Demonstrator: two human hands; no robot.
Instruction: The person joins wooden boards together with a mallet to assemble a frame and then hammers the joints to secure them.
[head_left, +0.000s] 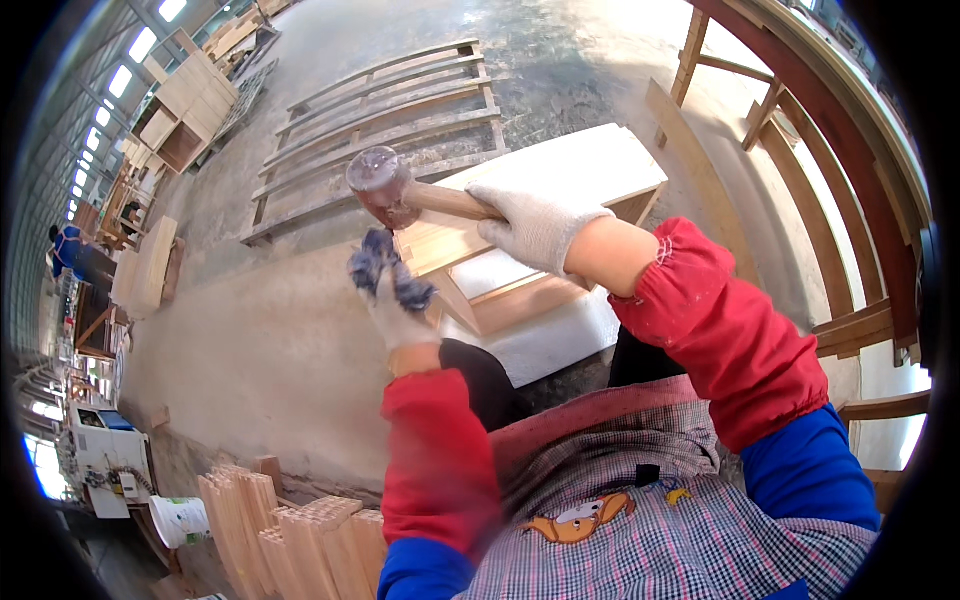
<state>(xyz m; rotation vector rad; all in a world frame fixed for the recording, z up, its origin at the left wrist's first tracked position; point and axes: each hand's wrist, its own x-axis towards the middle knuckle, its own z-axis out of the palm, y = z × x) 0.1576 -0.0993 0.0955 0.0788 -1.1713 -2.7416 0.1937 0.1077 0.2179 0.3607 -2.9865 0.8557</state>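
My right hand (535, 225), in a white knit glove, grips the wooden handle of a mallet (380, 185) with a translucent brownish head. The mallet's head is over the left end of a pale wooden drawer-like box (500, 268). My left hand (392, 310), also gloved, is closed around a crumpled dark blue rag (385, 268) just below the mallet head, close to the box's left corner. Both red sleeves reach in from below. White foam sheet (540, 345) lies under the box, in front of my knees.
A slatted wooden pallet (385, 115) lies on the floor beyond the box. Stacked wooden strips (300, 530) and a white bucket (180, 522) stand at lower left. A wooden rack (800, 190) rises on the right. Far left, a person in blue (75, 252) is near boards.
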